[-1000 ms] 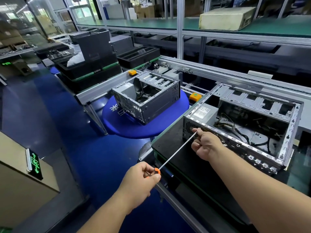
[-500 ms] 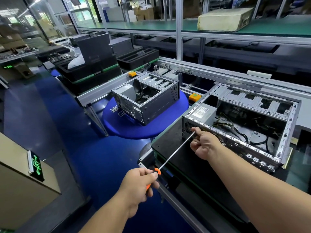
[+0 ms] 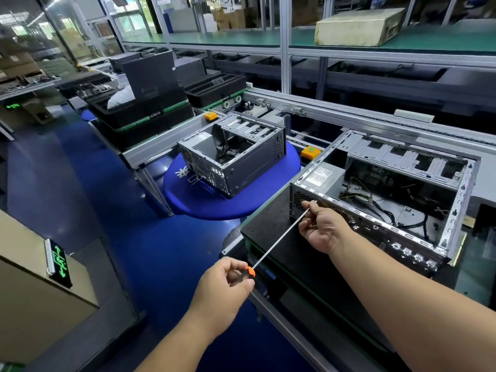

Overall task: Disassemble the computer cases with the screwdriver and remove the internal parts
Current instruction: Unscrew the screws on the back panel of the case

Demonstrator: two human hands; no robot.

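Note:
An open grey computer case [image 3: 456, 200] lies on a black pallet [image 3: 271, 224] at the right, with a power supply [image 3: 322, 175] and loose cables inside. A long screwdriver [image 3: 279, 241] with an orange-and-black handle points at the case's rear panel near the power supply. My left hand [image 3: 225, 285] grips the handle. My right hand [image 3: 320, 226] pinches the shaft close to its tip, right against the case's rear edge. A second open case [image 3: 241, 167] sits on a round blue table [image 3: 214, 205] further left.
Black trays [image 3: 139, 114] are stacked on the conveyor at the back left. Orange buttons [image 3: 310, 153] sit on the conveyor rail. A beige box [image 3: 357, 28] rests on the green upper shelf. A cabinet with a green sign [image 3: 57, 261] stands at the lower left on the blue floor.
Both hands and the screwdriver hold nearly the same place at the case's rear. My left hand has shifted slightly on the handle; the view has drifted a little.

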